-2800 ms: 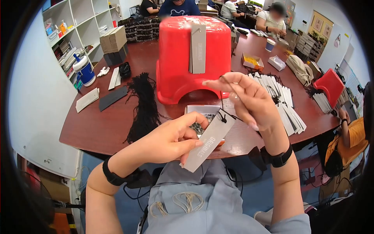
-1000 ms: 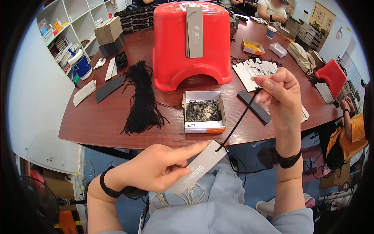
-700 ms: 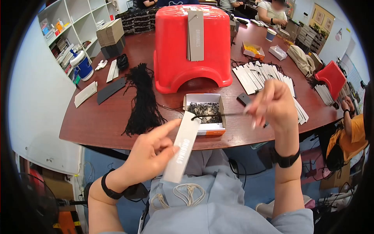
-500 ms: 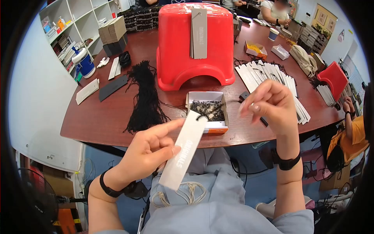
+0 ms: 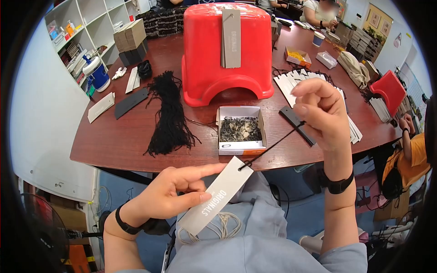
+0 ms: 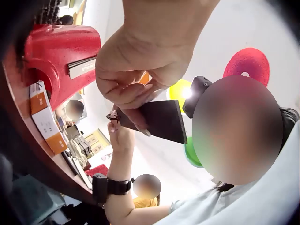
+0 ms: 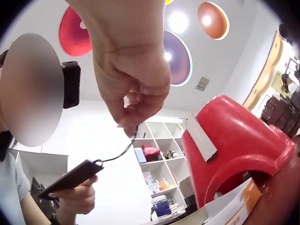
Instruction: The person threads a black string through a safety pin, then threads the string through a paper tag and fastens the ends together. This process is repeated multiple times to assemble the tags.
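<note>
While the left hand [image 5: 182, 191] pinches the grey tag [image 5: 217, 195] between thumb and fingers at the lower centre of the head view, the right hand [image 5: 325, 113], right of centre, has its fingers clamped on the tag's black cord [image 5: 273, 146]. Above the tag, an open box [image 5: 243, 146] sits on the surface [image 5: 114, 141].

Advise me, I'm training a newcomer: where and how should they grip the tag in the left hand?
Probably the free lower end of the tag, pinched across its flat faces from the right: the left hand holds its left side, and the black cord runs from its upper end.
</note>
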A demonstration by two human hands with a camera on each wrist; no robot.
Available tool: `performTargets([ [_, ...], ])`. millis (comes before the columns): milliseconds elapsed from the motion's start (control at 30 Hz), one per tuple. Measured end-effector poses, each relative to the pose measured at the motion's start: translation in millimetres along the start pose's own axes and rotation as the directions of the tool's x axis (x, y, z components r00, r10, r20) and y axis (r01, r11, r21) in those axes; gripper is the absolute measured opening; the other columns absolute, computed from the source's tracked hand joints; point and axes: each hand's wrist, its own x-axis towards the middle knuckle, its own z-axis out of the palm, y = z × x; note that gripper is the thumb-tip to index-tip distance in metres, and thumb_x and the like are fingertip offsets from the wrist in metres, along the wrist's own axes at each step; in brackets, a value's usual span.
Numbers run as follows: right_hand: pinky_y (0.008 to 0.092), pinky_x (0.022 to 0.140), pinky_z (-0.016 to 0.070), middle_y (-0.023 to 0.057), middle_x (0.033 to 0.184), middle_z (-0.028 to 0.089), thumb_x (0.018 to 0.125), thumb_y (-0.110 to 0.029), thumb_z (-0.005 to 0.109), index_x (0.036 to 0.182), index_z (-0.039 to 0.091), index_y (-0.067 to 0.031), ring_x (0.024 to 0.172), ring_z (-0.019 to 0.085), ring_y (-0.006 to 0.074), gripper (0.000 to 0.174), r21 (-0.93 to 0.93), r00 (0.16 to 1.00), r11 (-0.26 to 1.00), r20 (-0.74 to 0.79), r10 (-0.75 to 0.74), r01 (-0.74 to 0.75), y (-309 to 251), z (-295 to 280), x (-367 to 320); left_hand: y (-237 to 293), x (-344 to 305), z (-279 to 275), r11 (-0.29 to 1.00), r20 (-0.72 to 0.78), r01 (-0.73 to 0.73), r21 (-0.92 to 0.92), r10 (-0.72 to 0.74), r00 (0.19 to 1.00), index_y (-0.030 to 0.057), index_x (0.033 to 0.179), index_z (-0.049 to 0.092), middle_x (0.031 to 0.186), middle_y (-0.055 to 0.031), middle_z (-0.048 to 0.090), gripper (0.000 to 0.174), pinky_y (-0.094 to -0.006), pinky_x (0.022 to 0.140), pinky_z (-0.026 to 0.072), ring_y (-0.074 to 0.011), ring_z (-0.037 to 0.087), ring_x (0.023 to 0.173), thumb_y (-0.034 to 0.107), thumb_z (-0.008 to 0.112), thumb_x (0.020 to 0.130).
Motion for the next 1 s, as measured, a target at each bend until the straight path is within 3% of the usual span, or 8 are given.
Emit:
performTargets([
  [133, 0.0147, 0.035, 0.021, -0.0069, 0.048, 0.038, 0.071, 0.006, 0.052, 0.082, 0.055, 0.0013, 0.036, 0.029, -0.0012, 0.012, 0.159, 0.994, 0.986, -0.104, -0.037, 0.054, -7, 15, -10, -14, 6, 6, 0.799, 0.051, -0.328, 0.504, 0.351, 0.935, -0.0014, 0.114, 0.046, 0.056, -0.0061, 0.048, 0.049, -0.0223, 0.043, 0.0354, -0.0122, 0.045, 0.046, -0.004, 0.05, 0.065],
  [233, 0.0158, 0.039, 0.0272, -0.0041, 0.05, 0.042, 0.071, 0.006, 0.051, 0.08, 0.054, -0.0005, 0.04, 0.035, 0.0006, 0.011, 0.093, 0.894, 0.895, 0.069, -0.442, 0.436, -11, 29, -19, -20, 15, 13, 0.095, 0.123, -0.261, 0.96, 0.697, 0.707, -0.0033, 0.111, 0.048, 0.048, -0.0026, 0.032, 0.063, -0.0295, 0.039, 0.0307, -0.0165, 0.033, 0.04, -0.005, 0.047, 0.048],
  [267, 0.0175, 0.042, 0.0319, -0.0011, 0.055, 0.045, 0.07, 0.007, 0.049, 0.08, 0.053, -0.0017, 0.044, 0.039, 0.0022, 0.014, 0.116, 0.854, 0.879, 0.206, -0.477, 0.463, -16, 24, -15, -22, 17, 15, 0.095, 0.123, -0.261, 0.961, 0.696, 0.708, -0.0033, 0.111, 0.048, 0.048, -0.0026, 0.032, 0.063, -0.0295, 0.039, 0.0307, -0.0165, 0.033, 0.04, -0.005, 0.047, 0.048],
  [367, 0.0145, 0.037, 0.0228, -0.0052, 0.052, 0.038, 0.07, 0.008, 0.046, 0.083, 0.053, 0.0014, 0.04, 0.03, 0.0001, 0.016, -0.031, 0.941, 0.98, -0.274, -0.197, 0.196, -22, 23, -3, -24, 16, 21, 0.1, 0.161, -0.311, 0.945, 0.684, 0.712, -0.0034, 0.115, 0.045, 0.048, -0.003, 0.035, 0.061, -0.0276, 0.041, 0.0318, -0.0181, 0.036, 0.041, -0.005, 0.048, 0.054],
  [467, 0.0142, 0.034, 0.02, -0.0074, 0.051, 0.037, 0.069, 0.006, 0.048, 0.087, 0.054, 0.0021, 0.039, 0.028, -0.0008, 0.019, -0.025, 0.958, 1.0, -0.288, 0.003, -0.011, 4, -6, 22, -19, 17, 24, 0.437, 0.083, -0.394, 0.809, 0.578, 0.812, -0.005, 0.117, 0.041, 0.051, -0.0032, 0.041, 0.053, -0.0246, 0.042, 0.0329, -0.0135, 0.038, 0.042, -0.004, 0.05, 0.064],
  [567, 0.0138, 0.035, 0.0228, -0.0071, 0.053, 0.039, 0.071, 0.002, 0.05, 0.086, 0.055, 0.0011, 0.04, 0.031, -0.0004, 0.016, -0.037, 0.938, 0.997, -0.345, 0.045, -0.062, 32, -18, 33, -10, 20, 20, 0.999, -0.068, -0.048, 0.007, 0.048, 0.997, -0.0057, 0.119, 0.036, 0.065, -0.001, 0.056, 0.045, -0.0185, 0.044, 0.0344, -0.0029, 0.04, 0.047, 0.007, 0.05, 0.078],
  [700, 0.0165, 0.046, 0.0385, -0.0015, 0.07, 0.055, 0.079, -0.013, 0.053, 0.09, 0.056, -0.0033, 0.059, 0.049, 0.0039, 0.014, -0.211, 0.953, 0.959, -0.277, 0.125, -0.188, 64, -25, 38, -22, 43, 20, 0.851, -0.114, 0.028, -0.524, -0.103, 0.988, -0.0006, 0.12, 0.036, 0.071, -0.0035, 0.056, 0.044, -0.0161, 0.042, 0.0328, -0.0039, 0.042, 0.046, 0.007, 0.05, 0.079],
  [1000, 0.0188, 0.047, 0.0368, -0.0021, 0.059, 0.051, 0.082, -0.018, 0.052, 0.075, 0.054, -0.0011, 0.054, 0.046, 0.0036, 0.019, -0.442, 0.875, 0.768, -0.09, 0.477, -0.464, 42, 16, -28, -34, 93, 35, 0.898, -0.417, -0.3, -0.322, 0.15, 0.896, -0.0011, 0.122, 0.026, 0.081, -0.0082, 0.054, 0.049, -0.0169, 0.045, 0.0391, -0.007, 0.051, 0.053, 0.005, 0.05, 0.08],
])
